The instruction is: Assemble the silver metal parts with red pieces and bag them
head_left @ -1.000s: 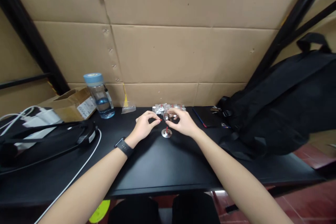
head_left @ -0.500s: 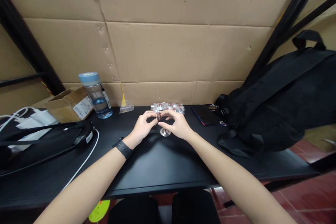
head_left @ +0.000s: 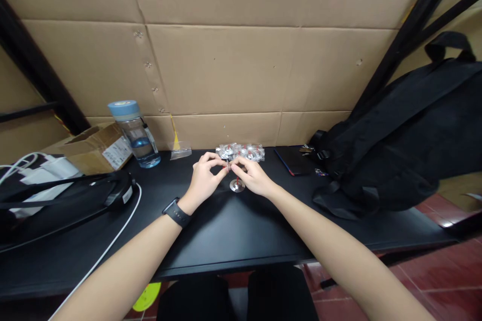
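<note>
My left hand [head_left: 206, 176] and my right hand [head_left: 251, 175] meet fingertip to fingertip above the table. Between them is a small finger cymbal [head_left: 228, 164], turned nearly edge-on, with a bit of red beside the left fingertips. Both hands are closed in a pinch on it, though the right fingers partly cover it. Just below the fingers another finger cymbal [head_left: 237, 186], a shiny silver disc with a red cord at its centre, lies on the black table [head_left: 237, 235]. Behind the hands sit several cymbals in clear plastic wrapping [head_left: 246, 151].
At the left stand a water bottle [head_left: 140, 140], an open cardboard box [head_left: 96, 148] and a black bag [head_left: 109, 193] with a white cable [head_left: 113, 241]. A small plastic bag [head_left: 181, 151] lies near the cardboard wall. To the right are a dark flat object [head_left: 293, 161] and a black backpack [head_left: 399, 130].
The held cymbal has turned from showing a dark face to nearly edge-on. My fingers have drawn closer around it. The red cord of the cymbal on the table now shows more. The view has shifted slightly.
</note>
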`<state>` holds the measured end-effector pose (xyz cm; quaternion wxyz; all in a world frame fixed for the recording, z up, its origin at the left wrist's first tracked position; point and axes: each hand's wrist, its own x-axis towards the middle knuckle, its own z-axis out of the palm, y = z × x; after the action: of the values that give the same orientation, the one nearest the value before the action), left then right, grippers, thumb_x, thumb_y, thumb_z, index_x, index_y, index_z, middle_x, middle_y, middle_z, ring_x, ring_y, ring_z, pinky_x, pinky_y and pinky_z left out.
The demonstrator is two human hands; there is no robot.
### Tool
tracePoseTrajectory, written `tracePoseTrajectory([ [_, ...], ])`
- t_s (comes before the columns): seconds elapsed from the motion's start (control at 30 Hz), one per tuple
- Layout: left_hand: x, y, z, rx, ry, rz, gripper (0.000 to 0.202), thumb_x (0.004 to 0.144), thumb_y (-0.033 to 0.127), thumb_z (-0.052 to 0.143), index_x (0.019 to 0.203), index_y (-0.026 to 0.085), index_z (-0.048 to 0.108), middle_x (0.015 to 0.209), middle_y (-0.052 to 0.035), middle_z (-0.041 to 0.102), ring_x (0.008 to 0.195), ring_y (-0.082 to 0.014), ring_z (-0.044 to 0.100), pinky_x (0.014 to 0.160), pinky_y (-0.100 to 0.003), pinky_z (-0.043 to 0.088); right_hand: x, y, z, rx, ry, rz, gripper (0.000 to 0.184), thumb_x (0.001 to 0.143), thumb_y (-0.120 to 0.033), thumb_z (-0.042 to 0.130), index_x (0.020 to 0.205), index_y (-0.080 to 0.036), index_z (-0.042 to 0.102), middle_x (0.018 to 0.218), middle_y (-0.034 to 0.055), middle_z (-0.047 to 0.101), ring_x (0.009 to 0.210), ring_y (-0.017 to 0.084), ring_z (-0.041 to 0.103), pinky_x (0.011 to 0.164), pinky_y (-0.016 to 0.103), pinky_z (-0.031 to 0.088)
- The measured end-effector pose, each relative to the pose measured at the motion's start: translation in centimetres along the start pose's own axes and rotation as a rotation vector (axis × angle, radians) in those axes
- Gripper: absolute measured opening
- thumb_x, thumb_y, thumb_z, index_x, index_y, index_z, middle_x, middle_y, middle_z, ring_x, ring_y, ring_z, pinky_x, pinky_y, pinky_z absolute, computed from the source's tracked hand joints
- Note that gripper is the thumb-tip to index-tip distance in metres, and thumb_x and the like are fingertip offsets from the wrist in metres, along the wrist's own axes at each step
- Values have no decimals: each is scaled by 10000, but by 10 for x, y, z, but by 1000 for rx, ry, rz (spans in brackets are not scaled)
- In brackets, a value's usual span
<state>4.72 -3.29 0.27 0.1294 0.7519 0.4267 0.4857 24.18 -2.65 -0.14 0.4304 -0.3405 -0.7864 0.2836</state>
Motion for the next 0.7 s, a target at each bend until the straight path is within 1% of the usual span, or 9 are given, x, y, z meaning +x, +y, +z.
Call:
tracePoseTrajectory([
  [0.1, 1, -5, 1, -24, 4, -66, 127, 920, 350, 642, 920, 236, 700, 1056, -44, 661, 1054, -233, 631, 993, -384, 469, 1, 3, -2, -66, 15, -50, 230, 1003, -364, 539, 890, -209, 666, 1101, 71, 688, 1044, 216, 644, 828, 325, 525],
  [0.2, 3, -11, 2, -109, 47, -112, 198, 993, 372, 517, 1012, 232, 655, 1070, -45, 669, 1061, -214, 627, 1001, -364, 463, 2, 9, -6, -196, 36, -87, 168, 955, -277, 598, 829, -209, 686, 1174, 84, 662, 1139, 239, 611, 976, 402, 492],
  [0.23, 4, -12, 1, -126, 24, -92, 203, 989, 378, 526, 1030, 233, 662, 1089, -47, 670, 1077, -215, 626, 1014, -363, 458, 2, 10, -7, -228, 38, -96, 153, 940, -253, 610, 816, -210, 689, 1178, 85, 658, 1150, 244, 605, 1018, 426, 470],
  [0.3, 3, -13, 1, -102, -76, -27, 182, 941, 382, 614, 1026, 245, 698, 1137, -50, 673, 1131, -231, 614, 1050, -381, 438, 2, 12, -9, -252, 35, -106, 135, 926, -228, 619, 819, -211, 699, 1183, 87, 656, 1163, 251, 600, 1055, 446, 443],
  [0.4, 0, -10, 2, 6, -223, 15, 133, 886, 376, 696, 945, 262, 734, 1131, -43, 687, 1133, -255, 607, 1049, -419, 422, 2, 11, -8, -223, 28, -92, 134, 937, -239, 613, 849, -211, 710, 1208, 89, 654, 1177, 252, 600, 1028, 426, 455],
  [0.5, -1, -8, 3, 90, -259, 4, 127, 896, 375, 685, 899, 256, 728, 1097, -41, 699, 1088, -256, 615, 981, -411, 423, 2, 9, -9, -213, 12, -91, 176, 964, -276, 592, 850, -200, 702, 1176, 89, 663, 1121, 230, 622, 973, 382, 473],
  [0.6, 0, -10, 0, 215, -252, -27, 131, 905, 351, 662, 853, 241, 710, 1018, -41, 720, 1022, -261, 622, 935, -410, 382, 1, 11, -15, -254, -81, -40, 184, 964, -351, 623, 914, -191, 698, 954, 54, 695, 872, 179, 646, 807, 307, 492],
  [0.67, 2, -15, -3, 288, -245, -52, 129, 906, 328, 648, 833, 235, 700, 951, -41, 729, 970, -264, 624, 925, -418, 346, 0, 15, -20, -286, -186, 27, 185, 893, -361, 726, 958, -189, 711, 812, 13, 690, 700, 147, 614, 682, 262, 464],
  [0.7, 3, -18, -5, 308, -245, -61, 123, 904, 320, 645, 832, 235, 698, 934, -42, 732, 954, -264, 626, 923, -419, 331, -1, 17, -22, -298, -238, 52, 176, 854, -327, 766, 952, -188, 722, 773, 1, 690, 651, 135, 602, 646, 248, 447],
])
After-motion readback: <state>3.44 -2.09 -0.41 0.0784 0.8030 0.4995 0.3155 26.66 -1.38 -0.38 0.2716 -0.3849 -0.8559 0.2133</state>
